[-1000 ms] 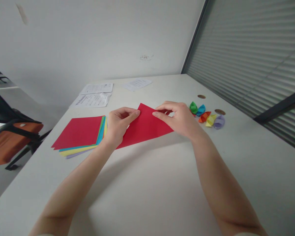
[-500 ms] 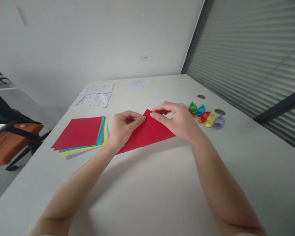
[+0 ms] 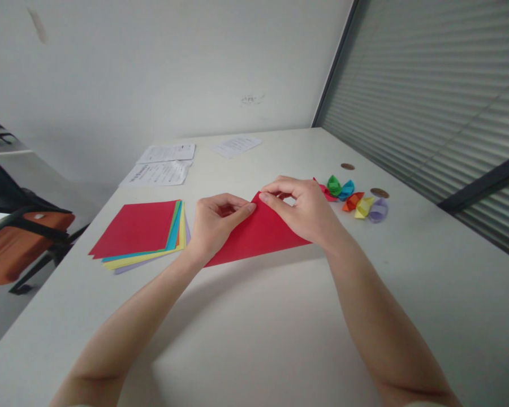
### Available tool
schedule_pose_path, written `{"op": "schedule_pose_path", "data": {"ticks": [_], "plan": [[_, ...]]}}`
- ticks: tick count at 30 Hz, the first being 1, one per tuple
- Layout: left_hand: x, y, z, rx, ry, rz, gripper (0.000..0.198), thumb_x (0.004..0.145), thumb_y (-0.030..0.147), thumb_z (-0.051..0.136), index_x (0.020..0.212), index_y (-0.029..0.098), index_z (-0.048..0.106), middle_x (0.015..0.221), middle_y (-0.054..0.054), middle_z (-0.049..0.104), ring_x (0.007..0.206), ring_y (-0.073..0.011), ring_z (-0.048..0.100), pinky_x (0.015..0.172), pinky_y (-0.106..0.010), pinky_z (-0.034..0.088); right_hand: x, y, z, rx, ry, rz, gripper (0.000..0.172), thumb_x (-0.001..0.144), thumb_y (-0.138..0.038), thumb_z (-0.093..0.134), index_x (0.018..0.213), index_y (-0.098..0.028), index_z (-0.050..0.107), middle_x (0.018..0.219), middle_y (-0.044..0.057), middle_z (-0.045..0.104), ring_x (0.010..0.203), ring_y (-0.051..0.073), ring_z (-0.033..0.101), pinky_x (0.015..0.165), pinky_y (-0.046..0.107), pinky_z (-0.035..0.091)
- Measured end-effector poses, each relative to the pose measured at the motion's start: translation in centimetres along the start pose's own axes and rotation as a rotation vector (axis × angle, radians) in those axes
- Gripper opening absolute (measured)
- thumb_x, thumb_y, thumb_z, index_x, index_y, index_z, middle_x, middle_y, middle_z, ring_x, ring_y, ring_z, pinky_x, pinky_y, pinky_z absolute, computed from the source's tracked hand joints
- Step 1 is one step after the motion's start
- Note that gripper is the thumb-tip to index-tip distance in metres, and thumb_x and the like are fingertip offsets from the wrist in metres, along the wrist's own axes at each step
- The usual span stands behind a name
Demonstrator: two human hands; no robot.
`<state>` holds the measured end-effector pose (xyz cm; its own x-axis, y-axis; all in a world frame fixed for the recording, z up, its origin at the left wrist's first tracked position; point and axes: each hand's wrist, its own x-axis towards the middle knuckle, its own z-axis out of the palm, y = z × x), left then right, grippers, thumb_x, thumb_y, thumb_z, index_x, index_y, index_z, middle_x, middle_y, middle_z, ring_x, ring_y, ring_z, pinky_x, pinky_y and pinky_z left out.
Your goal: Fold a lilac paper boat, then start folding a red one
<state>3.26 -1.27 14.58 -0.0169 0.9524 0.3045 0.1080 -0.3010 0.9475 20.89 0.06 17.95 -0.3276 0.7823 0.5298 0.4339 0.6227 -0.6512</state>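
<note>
A red paper sheet (image 3: 258, 237) lies folded on the white table (image 3: 254, 316), its top corner raised between my hands. My left hand (image 3: 214, 223) pinches the sheet's upper left edge with thumb and forefinger. My right hand (image 3: 303, 209) pinches the top corner from the right, its fingers curled over the paper. Both hands meet at that corner.
A stack of coloured paper squares (image 3: 139, 233), red on top, lies left of my hands. Several small folded paper pieces (image 3: 356, 200) in green, blue, orange, yellow and purple sit to the right. Printed sheets (image 3: 161, 169) lie at the back. An orange chair (image 3: 12, 249) stands off the table's left edge.
The red sheet's top corner has come down and toward me, folding the paper flatter. My hands have drawn closer together at that corner.
</note>
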Motion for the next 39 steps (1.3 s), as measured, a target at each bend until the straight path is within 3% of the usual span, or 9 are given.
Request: {"op": "schedule_pose_path", "data": {"ticks": [21, 39], "plan": [[-0.11, 0.04, 0.03, -0.035, 0.011, -0.021, 0.022, 0.068, 0.037, 0.080, 0.072, 0.016, 0.074, 0.069, -0.004, 0.071, 0.059, -0.0134, 0.062, 0.054, -0.023, 0.050, 0.03, -0.12, -0.10, 0.023, -0.004, 0.013, 0.016, 0.085, -0.027, 0.060, 0.080, -0.018, 0.072, 0.083, 0.005, 0.072, 0.076, 0.017, 0.064, 0.069, 0.029, 0.048], [0.00, 0.24, -0.29, -0.011, -0.049, -0.005, 0.019, 0.071, 0.036, 0.077, 0.076, 0.017, 0.075, 0.073, -0.004, 0.072, 0.064, -0.0147, 0.065, 0.056, -0.022, 0.051, -0.01, 0.52, -0.26, 0.077, 0.027, 0.042, 0.021, 0.083, -0.034, 0.062, 0.077, -0.019, 0.075, 0.080, 0.005, 0.073, 0.073, 0.017, 0.064, 0.066, 0.029, 0.048]]}}
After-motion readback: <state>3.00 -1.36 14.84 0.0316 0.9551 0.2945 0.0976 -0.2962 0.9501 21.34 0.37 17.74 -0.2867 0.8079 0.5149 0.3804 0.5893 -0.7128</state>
